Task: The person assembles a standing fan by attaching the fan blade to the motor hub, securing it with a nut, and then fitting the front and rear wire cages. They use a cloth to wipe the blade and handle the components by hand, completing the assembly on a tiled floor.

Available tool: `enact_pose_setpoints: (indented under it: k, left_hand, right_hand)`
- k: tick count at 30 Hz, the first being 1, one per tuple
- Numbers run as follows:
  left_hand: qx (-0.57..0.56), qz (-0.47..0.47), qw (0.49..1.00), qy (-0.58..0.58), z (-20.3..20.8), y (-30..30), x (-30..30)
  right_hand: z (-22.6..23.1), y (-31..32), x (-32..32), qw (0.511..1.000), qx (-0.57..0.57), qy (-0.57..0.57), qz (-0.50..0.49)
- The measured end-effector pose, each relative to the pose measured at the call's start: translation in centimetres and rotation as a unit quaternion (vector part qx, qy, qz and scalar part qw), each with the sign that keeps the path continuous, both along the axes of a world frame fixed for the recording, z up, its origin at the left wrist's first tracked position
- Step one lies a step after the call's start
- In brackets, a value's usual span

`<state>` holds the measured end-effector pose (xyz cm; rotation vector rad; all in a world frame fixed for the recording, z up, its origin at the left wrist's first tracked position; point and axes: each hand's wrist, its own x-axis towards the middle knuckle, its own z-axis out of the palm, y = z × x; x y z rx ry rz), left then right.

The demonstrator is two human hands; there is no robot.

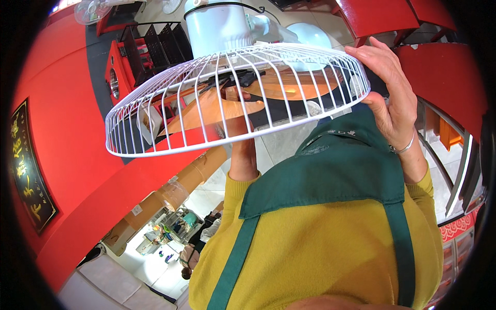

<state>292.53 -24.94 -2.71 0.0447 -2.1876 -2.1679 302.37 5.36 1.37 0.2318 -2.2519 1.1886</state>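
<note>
A large electric fan is tilted in front of me, with a pale blue-white motor housing (217,26) behind its white wire guard (178,150). Orange fan blades (199,111) show through the wires, around a dark centre. My left hand (236,94) reaches up to the middle of the blades, its fingers bent at the hub; wires and a blade partly cover it. On the guard's right rim, my right hand (392,95) grips the edge, fingers above and thumb below. A bracelet circles that wrist.
A black rack (160,49) stands behind the fan at left. Red tables (385,20) are at the far right, and a red wall (67,113) with a dark plaque (32,165) rises at left. Another person (188,258) is low in the background.
</note>
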Motion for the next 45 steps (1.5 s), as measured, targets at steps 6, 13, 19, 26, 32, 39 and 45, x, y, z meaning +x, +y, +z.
enact_pose_setpoints:
  k: [6,13,19,26,32,39,45]
  left_hand:
    - [-0.128,-0.029,0.990,-0.041,1.4,0.3,-0.1]
    - [-0.097,-0.010,0.995,-0.009,1.2,1.5,-0.8]
    - [-0.047,-0.023,0.999,-0.014,1.3,1.1,-0.7]
    - [0.081,-0.014,0.997,-0.015,0.6,0.5,-1.3]
    - [-0.233,-0.023,0.968,0.085,-0.1,-1.0,-1.4]
    - [-0.216,-0.113,0.970,-0.007,0.7,-2.5,-1.2]
    - [-0.171,-0.161,0.969,0.082,2.4,-9.5,-2.3]
  right_hand:
    - [0.0,0.2,0.1,1.000,0.001,-0.006,0.027]
    - [-0.2,0.6,-0.3,0.999,0.013,0.009,0.045]
    - [0.1,0.7,-0.4,0.998,0.023,0.014,0.061]
    - [0.5,1.0,-0.7,0.997,0.028,0.018,0.074]
    - [0.5,1.5,-1.4,0.998,0.005,0.004,0.069]
    - [1.2,0.1,-1.0,0.998,0.061,0.003,-0.029]
    - [2.5,-7.2,2.1,0.930,0.120,0.047,-0.345]
